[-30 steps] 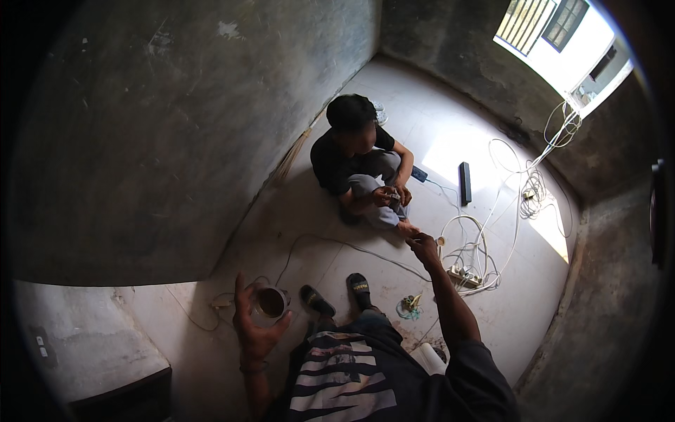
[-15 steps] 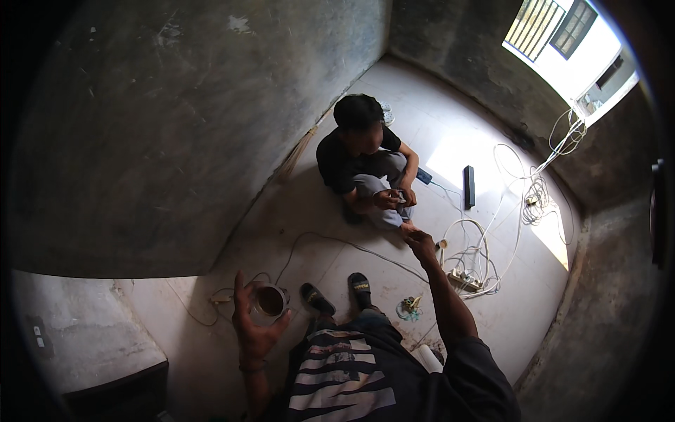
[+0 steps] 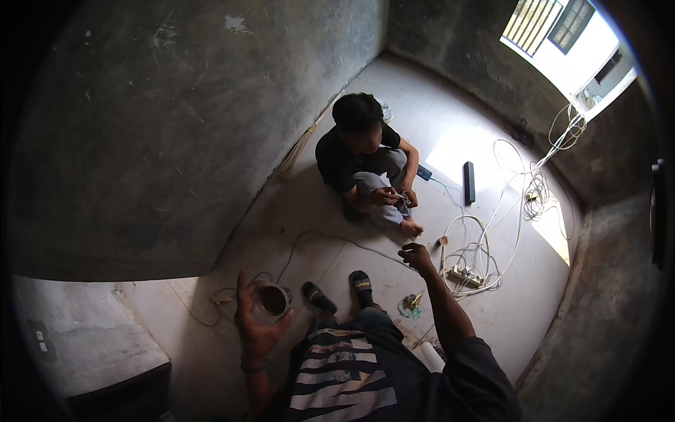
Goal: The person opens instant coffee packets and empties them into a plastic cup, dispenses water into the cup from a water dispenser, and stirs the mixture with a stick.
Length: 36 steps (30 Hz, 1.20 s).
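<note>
My left hand [image 3: 254, 327] is wrapped round a clear cup [image 3: 284, 301] with a brown drink in it, held at the lower left beside my body. My right arm reaches forward over the floor. Its hand [image 3: 418, 258] has the fingers drawn together; anything between them is too small to make out. Just beyond it sits a co-worker [image 3: 351, 151] in a dark shirt, knees bent. The co-worker's hands hold a small pale thing [image 3: 402, 199] whose kind I cannot tell. My feet wear dark sandals [image 3: 362, 283].
White cables [image 3: 520, 211] run in loops from the window [image 3: 562, 35] to a power strip [image 3: 466, 276]. A small cup [image 3: 444, 240] and a long black box [image 3: 469, 183] stand on the tiles. Tangled green string [image 3: 410, 307] lies near my right foot. A broom [image 3: 298, 151] leans at the wall.
My right hand has drawn back slightly toward me, uncovering the co-worker's bare foot. The cup in my left hand has tilted a little. The co-worker's hands have shifted slightly.
</note>
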{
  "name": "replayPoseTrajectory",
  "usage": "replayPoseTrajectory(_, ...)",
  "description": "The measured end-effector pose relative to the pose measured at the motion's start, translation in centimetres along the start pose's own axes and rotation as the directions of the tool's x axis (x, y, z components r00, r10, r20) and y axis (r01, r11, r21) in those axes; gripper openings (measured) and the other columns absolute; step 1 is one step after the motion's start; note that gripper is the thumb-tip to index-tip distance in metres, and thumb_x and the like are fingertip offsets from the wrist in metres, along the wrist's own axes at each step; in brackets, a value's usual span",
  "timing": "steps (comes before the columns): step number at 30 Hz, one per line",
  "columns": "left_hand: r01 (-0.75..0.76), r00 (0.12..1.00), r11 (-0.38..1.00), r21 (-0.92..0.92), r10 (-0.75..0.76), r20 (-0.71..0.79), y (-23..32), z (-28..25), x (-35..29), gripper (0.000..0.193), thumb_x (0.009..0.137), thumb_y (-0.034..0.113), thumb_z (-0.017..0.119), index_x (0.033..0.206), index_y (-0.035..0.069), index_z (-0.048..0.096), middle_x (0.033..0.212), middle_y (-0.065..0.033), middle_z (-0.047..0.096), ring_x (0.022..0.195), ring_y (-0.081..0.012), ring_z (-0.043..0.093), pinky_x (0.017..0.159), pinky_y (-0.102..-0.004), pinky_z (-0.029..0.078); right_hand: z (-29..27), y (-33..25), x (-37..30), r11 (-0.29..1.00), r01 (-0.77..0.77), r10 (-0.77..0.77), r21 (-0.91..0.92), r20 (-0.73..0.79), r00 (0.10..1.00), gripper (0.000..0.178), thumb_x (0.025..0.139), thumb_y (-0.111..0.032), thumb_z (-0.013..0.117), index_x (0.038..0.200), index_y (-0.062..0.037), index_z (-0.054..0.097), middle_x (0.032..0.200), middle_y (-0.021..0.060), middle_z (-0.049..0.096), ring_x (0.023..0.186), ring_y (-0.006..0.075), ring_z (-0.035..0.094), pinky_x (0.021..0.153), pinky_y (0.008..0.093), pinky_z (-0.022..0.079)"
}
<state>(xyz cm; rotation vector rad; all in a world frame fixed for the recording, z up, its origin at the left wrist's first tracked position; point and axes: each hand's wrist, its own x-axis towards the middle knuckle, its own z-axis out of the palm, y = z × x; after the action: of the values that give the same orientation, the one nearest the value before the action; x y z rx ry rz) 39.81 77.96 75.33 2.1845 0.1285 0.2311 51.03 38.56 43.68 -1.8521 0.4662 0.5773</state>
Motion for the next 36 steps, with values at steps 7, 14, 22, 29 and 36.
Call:
replayPoseTrajectory(7,-0.005,0.999,1.000,-0.027,0.006,0.032,-0.2,0.4,0.1,0.112,0.061,0.002,0.084,0.153,0.007,0.021,0.120,-0.0131,0.057,0.110,-0.0246,0.059,0.097,-0.0384,0.048,-0.9,1.3,0.9,0.996,0.016,-0.019,-0.085,-0.042,0.999,0.043,0.080,-0.024,0.078,0.113,0.0012,0.066,0.081,0.0093,0.069,0.066,0.0133,0.065,0.052,0.0256,0.047)
replayPoseTrajectory(14,0.023,1.000,1.000,-0.004,-0.022,0.007,-0.8,0.7,-0.4,0.109,0.061,0.009,0.086,0.152,0.006,0.024,0.122,-0.0151,0.058,0.109,-0.0260,0.060,0.095,-0.0381,0.049,-1.2,-0.3,2.3,0.995,0.098,-0.097,-0.007,-0.166,0.981,0.039,0.083,-0.027,0.075,0.113,-0.0030,0.066,0.087,0.0096,0.071,0.073,0.0144,0.067,0.059,0.0280,0.050)
replayPoseTrajectory(22,0.037,0.998,0.997,0.068,-0.040,0.039,-0.2,0.6,-0.6,0.112,0.061,0.000,0.084,0.153,0.007,0.021,0.122,-0.0119,0.057,0.110,-0.0244,0.059,0.096,-0.0387,0.047,0.6,-2.4,3.0,0.970,0.067,-0.174,-0.233,-0.481,0.859,0.046,0.082,-0.041,0.076,0.108,-0.0053,0.061,0.093,0.0139,0.073,0.089,0.0270,0.071,0.078,0.0395,0.054)
replayPoseTrajectory(29,0.042,0.999,0.999,-0.007,-0.042,0.028,-0.3,1.2,-0.5,0.105,0.063,0.007,0.085,0.150,0.002,0.025,0.119,-0.0107,0.058,0.106,-0.0240,0.061,0.092,-0.0362,0.048,0.5,-0.6,4.1,0.987,0.097,-0.151,-0.126,-0.549,0.822,0.041,0.085,-0.038,0.073,0.106,-0.0066,0.059,0.090,0.0154,0.073,0.078,0.0280,0.072,0.070,0.0409,0.055)
replayPoseTrajectory(36,0.042,0.999,0.999,0.023,-0.042,-0.004,0.0,0.8,-0.7,0.111,0.061,0.004,0.084,0.153,0.006,0.022,0.119,-0.0125,0.058,0.108,-0.0240,0.059,0.095,-0.0376,0.047,1.2,-1.8,3.7,0.958,0.107,0.008,0.267,-0.395,0.919,0.029,0.089,-0.028,0.072,0.096,-0.0012,0.064,0.082,0.0115,0.072,0.068,0.0147,0.070,0.055,0.0271,0.056)
